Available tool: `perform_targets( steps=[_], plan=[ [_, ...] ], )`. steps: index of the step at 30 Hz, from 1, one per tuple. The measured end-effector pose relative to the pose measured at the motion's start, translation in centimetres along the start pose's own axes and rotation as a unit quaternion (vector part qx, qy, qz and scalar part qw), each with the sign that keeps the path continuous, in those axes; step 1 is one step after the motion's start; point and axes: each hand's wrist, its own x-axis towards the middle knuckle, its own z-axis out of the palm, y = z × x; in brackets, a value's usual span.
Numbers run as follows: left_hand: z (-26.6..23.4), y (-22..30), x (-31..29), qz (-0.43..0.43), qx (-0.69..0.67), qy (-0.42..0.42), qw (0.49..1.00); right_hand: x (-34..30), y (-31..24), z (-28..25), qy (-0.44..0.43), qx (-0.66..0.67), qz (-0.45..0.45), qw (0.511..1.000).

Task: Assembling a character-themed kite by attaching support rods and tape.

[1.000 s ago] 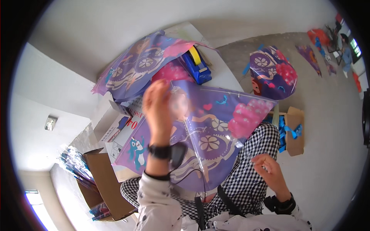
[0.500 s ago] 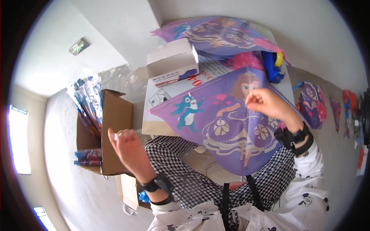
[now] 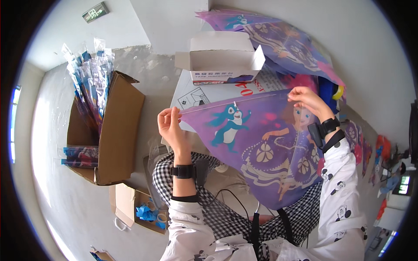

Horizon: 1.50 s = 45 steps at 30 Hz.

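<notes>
So we've got a thin, glossy purple fan-shaped sheet with a printed figure and blue rabbit stretched between both hands, partly over the white, printed work surface and partly over our black-and-white checked trousers. Our left hand pinches its sharp corner between thumb and fingertips, and our right hand pinches farther along the straight upper edge, where a thin pale rod runs.

That corner points left, the edge slopes up to the right, and the rounded bottom points down at our lap (the right end is behind our forearm, so we can't tell the full long axis).

As for room, the open white cardboard carton sits just beyond the straight edge, with a strip of surface between them. The other purple printed sheets and the blue tape dispenser with a yellow roll crowd in right behind our right hand. It's looser on the left: grey floor shows between our left hand and the tall brown cardboard box.
</notes>
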Motion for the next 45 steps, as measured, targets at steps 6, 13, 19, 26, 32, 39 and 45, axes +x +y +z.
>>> perform_targets(
  steps=[6, 13, 19, 26, 32, 39, 45],
  plan=[
    [-0.1, -2.0, 0.8, 0.044, 0.127, 0.009, 0.991, 3.0, 2.2, 0.1, 0.008, 0.064, -0.023, 0.998],
    [-1.7, -2.8, 1.6, 0.047, 0.293, 0.049, 0.954, 4.0, 2.8, 2.3, 0.023, -0.012, -0.033, 0.999],
    [-2.2, -3.9, 1.5, 0.089, 0.398, 0.05, 0.912, 5.9, 5.2, 2.6, 0.064, -0.031, -0.091, 0.993],
    [-1.5, -3.6, 1.5, 0.102, 0.473, 0.063, 0.873, 7.5, 6.8, 3.2, 0.125, -0.059, -0.157, 0.978],
    [-1.1, -3.4, 1.5, 0.093, 0.482, 0.067, 0.869, 7.5, 6.7, 3.1, 0.137, -0.071, -0.141, 0.978],
    [-1.1, -3.1, 1.5, 0.054, 0.446, 0.072, 0.891, 7.8, 6.7, 3.1, 0.147, -0.114, -0.134, 0.973],
    [-1.0, -2.4, 1.7, 0.055, 0.411, 0.065, 0.907, 7.9, 6.7, 3.1, 0.155, -0.136, -0.135, 0.969]
  ],
)
